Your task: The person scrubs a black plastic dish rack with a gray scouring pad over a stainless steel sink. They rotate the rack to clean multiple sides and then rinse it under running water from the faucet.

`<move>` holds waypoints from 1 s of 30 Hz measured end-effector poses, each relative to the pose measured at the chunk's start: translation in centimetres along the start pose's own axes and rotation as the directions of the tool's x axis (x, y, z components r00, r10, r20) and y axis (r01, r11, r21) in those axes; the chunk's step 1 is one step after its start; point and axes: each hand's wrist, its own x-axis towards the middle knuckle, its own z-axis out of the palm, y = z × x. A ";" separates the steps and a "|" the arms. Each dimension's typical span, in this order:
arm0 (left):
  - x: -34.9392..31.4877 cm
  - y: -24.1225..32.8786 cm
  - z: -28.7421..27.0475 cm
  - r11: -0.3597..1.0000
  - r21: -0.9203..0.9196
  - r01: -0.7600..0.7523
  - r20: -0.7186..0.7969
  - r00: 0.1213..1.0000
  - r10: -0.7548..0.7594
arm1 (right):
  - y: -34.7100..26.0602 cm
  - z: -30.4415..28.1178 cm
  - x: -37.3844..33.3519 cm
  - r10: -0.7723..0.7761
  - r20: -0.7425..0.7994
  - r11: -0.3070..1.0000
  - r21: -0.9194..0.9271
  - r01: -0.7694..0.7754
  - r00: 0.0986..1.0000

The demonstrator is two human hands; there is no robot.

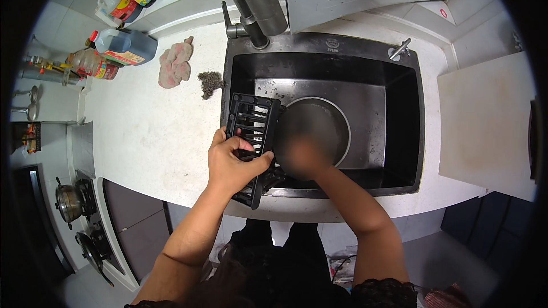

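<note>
My left hand grips a black plastic slatted rack, with its thumb across the near side and its fingers reaching between the slats. The rack is tilted over the left edge of the dark sink. A round vessel with a pale rim sits inside the sink, just right of the rack. Over that vessel is my right hand, smeared by motion and close to the rack's right side. Its fingers cannot be made out, nor whether they hold anything.
A dark faucet rises behind the sink. On the white counter lie a steel wool scrubber and a pinkish rag, near a large dark bottle. A pale board stands at the right; pots sit on a stove at lower left.
</note>
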 end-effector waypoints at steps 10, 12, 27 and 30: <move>-1.1 -0.1 0.9 0.994 -0.016 -0.112 -0.019 0.994 0.111 | -1.2 -0.5 2.5 0.107 -0.590 0.980 -0.073 -0.184 0.800; -1.5 -0.7 1.4 0.987 0.052 -0.151 -0.004 0.988 0.152 | -3.3 -2.3 2.3 0.115 -0.626 0.985 -0.031 -0.172 0.771; -1.5 -0.5 1.4 0.983 0.078 -0.168 -0.012 0.985 0.170 | 0.8 2.6 6.3 0.748 -0.437 0.656 0.596 -0.462 0.500; -1.6 -0.3 1.4 0.983 0.050 -0.175 -0.019 0.984 0.176 | -0.2 2.6 8.0 0.889 -0.313 0.459 0.618 -0.639 0.335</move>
